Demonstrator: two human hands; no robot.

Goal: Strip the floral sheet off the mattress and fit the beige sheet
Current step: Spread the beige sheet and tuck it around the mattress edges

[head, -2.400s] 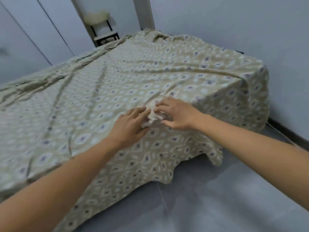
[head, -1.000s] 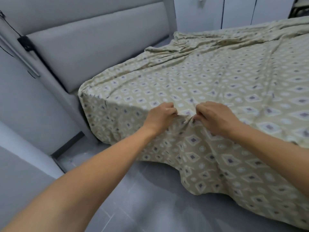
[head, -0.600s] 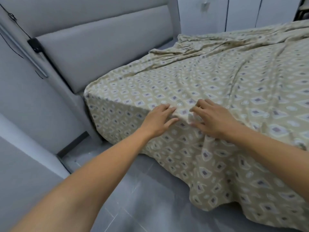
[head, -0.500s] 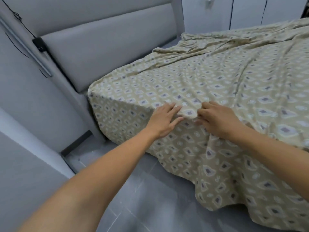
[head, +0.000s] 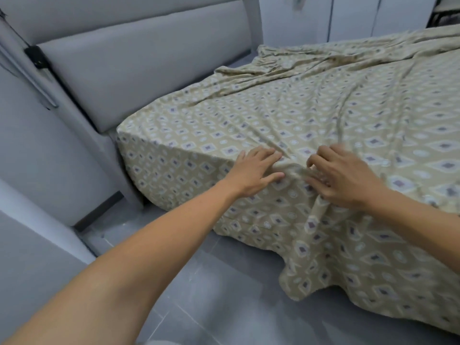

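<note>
- While both arms reached forward, the left hand [head: 256, 174] lay flat, fingers spread, on the beige sheet [head: 323, 115] at the mattress's near edge.
- Just right of it, the right hand [head: 346, 178] pressed the sheet with fingers bent; whether it pinched the fabric was unclear.
- That sheet covered the bed and hung over the near side.

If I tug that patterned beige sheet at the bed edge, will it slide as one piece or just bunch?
The patterned beige cloth sheet is probably floppy: it ripples between the left hand and right hand. Likely light and loose too, as its edge drapes unevenly toward the grey tiled floor.
</note>
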